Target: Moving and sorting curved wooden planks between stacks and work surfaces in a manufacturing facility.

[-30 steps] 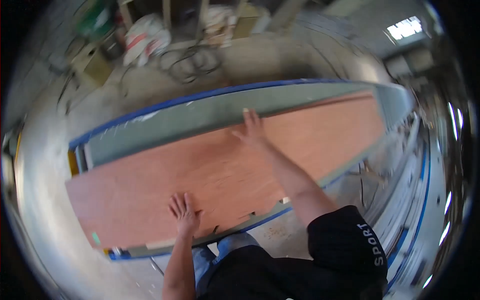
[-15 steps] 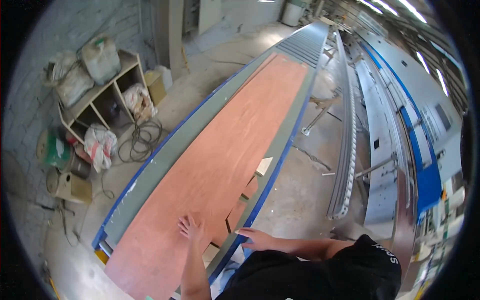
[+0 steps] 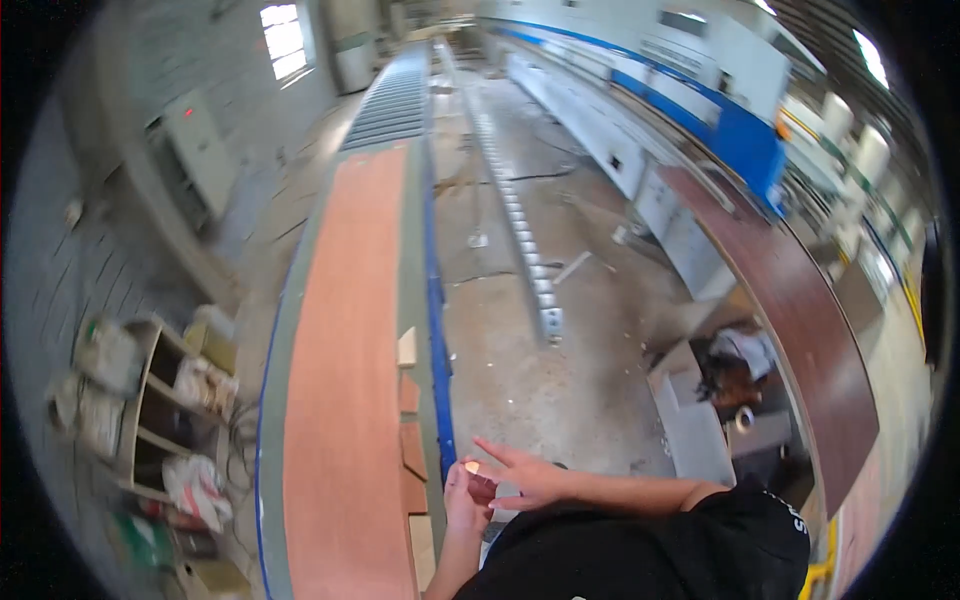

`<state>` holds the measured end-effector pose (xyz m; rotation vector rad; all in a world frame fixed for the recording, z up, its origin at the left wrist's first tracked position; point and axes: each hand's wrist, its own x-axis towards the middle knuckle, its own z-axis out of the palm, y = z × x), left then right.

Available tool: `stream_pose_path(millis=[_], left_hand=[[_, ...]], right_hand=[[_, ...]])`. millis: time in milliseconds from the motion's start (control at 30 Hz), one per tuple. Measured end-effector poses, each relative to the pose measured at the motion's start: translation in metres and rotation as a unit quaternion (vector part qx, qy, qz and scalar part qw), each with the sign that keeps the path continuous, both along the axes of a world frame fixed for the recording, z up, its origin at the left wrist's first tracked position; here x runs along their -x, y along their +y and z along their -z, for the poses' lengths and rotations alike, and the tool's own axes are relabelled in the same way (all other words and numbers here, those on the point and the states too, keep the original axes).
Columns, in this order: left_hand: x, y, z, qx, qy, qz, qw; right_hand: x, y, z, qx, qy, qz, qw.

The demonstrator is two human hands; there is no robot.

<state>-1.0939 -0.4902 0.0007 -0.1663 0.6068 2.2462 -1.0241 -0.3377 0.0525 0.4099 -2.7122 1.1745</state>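
Note:
Both my hands meet beyond the right edge of the long workbench, close to my body. My right hand (image 3: 530, 478) has its index finger stretched out, with a small pale yellowish piece (image 3: 472, 467) at its fingertips. My left hand (image 3: 466, 505) is closed with bent fingers right beside that piece; what it grips, if anything, is hidden. Left of my hands lies a long reddish wood sheet (image 3: 345, 380) on the green-topped bench (image 3: 418, 230). Small wooden offcuts (image 3: 412, 448) lie along the sheet's right edge.
Metal rollers (image 3: 390, 105) continue the bench at the far end. A narrow metal rail (image 3: 505, 190) runs to its right. A dark brown panel (image 3: 800, 330) and a blue-and-white machine (image 3: 640, 70) stand at right. A shelf with bags (image 3: 150, 410) stands left.
My view has swung to the right. My left hand has left the wood sheet and come over to my right hand.

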Motion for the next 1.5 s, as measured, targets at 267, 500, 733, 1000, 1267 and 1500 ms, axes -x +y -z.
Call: stream_pose_path(millis=[267, 500, 733, 1000, 1267, 1500], left_hand=[[-0.080, 0.117, -0.014, -0.111, 0.095, 0.183, 0.972], [-0.188, 0.276, -0.035, -0.201, 0.133, 0.406, 0.882], [-0.304, 0.399, -0.050, -0.108, 0.274, 0.399, 0.869], [-0.387, 0.491, -0.052, -0.190, 0.524, 0.364, 0.746], [-0.444, 0.601, -0.043, -0.230, 0.358, 0.624, 0.655], [-0.476, 0.757, -0.027, -0.128, 0.642, 0.594, 0.468]], right_hand=[[-0.122, 0.084, -0.006, 0.086, 0.095, 0.117, 0.985], [-0.266, 0.181, -0.017, 0.243, 0.142, 0.289, 0.915], [-0.379, 0.262, -0.015, 0.398, 0.187, 0.351, 0.826], [-0.447, 0.296, -0.004, 0.495, 0.255, 0.434, 0.709], [-0.492, 0.346, 0.006, 0.502, 0.368, 0.563, 0.543], [-0.549, 0.396, 0.024, 0.425, 0.396, 0.741, 0.338]])
